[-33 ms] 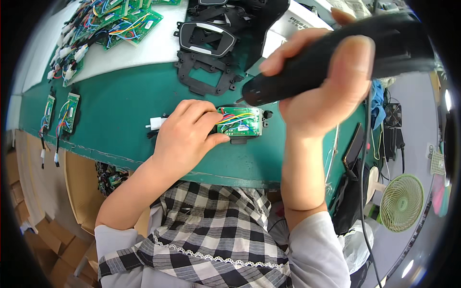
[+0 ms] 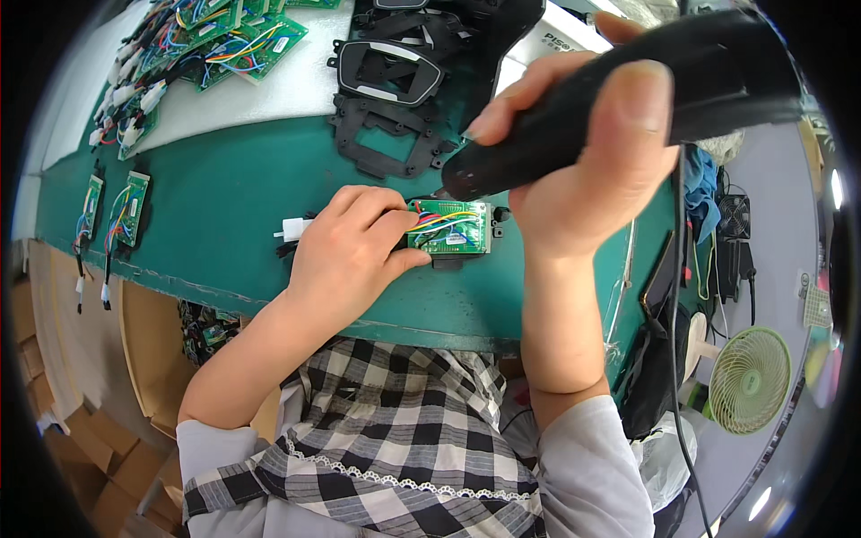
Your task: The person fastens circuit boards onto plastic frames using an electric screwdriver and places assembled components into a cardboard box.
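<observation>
One bare left hand [image 2: 345, 247], its fingers curled and its thumb brought close to them, pins the left end of a green rectangular circuit board [image 2: 473, 235] against the dark green table [image 2: 242, 215]. The board lies flat, face up, just right of that hand; red, yellow, white and blue wires [image 2: 448, 221] cross it in a loose bundle, a small white label [image 2: 456, 239] sits near its lower edge, and black plastic [image 2: 447, 264] shows beneath it. A white plastic connector [image 2: 292, 229] pokes out on the left hand's other side. To the upper right, the right hand [image 2: 574, 193] is wrapped around a thick black cylindrical power screwdriver [image 2: 538, 148], whose tip points at the board's upper left corner; whether it touches cannot be told. Well left of the left hand lie two more wired green boards [image 2: 133, 211]. Beyond the hands are black plastic frames [image 2: 390, 148] and, farther left, a heaped pile of wired green boards [image 2: 256, 54] on a white foam sheet [image 2: 296, 99].
</observation>
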A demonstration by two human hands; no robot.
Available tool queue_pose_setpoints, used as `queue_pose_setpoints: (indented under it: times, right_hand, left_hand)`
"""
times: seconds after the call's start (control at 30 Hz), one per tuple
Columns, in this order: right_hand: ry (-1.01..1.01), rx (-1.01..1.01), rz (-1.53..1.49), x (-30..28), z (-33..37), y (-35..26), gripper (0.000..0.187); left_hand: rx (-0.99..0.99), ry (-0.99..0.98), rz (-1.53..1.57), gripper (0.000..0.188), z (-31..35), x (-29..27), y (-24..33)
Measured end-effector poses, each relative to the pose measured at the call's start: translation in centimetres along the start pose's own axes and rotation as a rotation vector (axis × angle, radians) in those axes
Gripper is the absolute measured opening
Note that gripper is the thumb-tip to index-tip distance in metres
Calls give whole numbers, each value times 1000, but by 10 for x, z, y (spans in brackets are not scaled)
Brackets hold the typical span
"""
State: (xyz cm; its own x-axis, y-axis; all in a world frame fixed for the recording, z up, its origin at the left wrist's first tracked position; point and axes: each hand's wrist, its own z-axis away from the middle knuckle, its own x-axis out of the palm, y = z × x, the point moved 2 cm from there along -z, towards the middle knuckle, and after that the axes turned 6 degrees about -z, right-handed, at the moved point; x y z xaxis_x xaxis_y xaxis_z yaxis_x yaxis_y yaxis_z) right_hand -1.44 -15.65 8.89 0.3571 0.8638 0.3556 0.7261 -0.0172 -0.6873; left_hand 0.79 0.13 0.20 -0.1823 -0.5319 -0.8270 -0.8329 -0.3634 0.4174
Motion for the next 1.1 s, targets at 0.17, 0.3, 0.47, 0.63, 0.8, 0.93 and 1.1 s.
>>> queue_pose_setpoints:
  times: [0.17,0.3,0.47,0.63,0.8,0.93,1.1]
  right_hand:
    - [-56,34,89,13,8,7,60]
    - [-97,63,188,15,13,11,56]
    - [-207,95,95,19,17,19,48]
    - [-246,149,89,19,20,21,53]
    - [-9,43,273,-7,0,11,59]
    - [130,-256,333,-61,-44,-30,63]
    - [147,-309,422,-67,-52,-29,61]
  left_hand:
    - [33,9,-45,33,1,-2,1]
    - [35,4,-40,33,1,-3,1]
    - [29,29,-68,31,3,-1,-1]
    - [-21,16,-16,30,-1,-2,4]
    - [16,-33,-10,35,-1,-1,-3]
    - [15,-50,24,47,-3,-3,1]
    - [5,-72,-12,49,-4,-3,0]
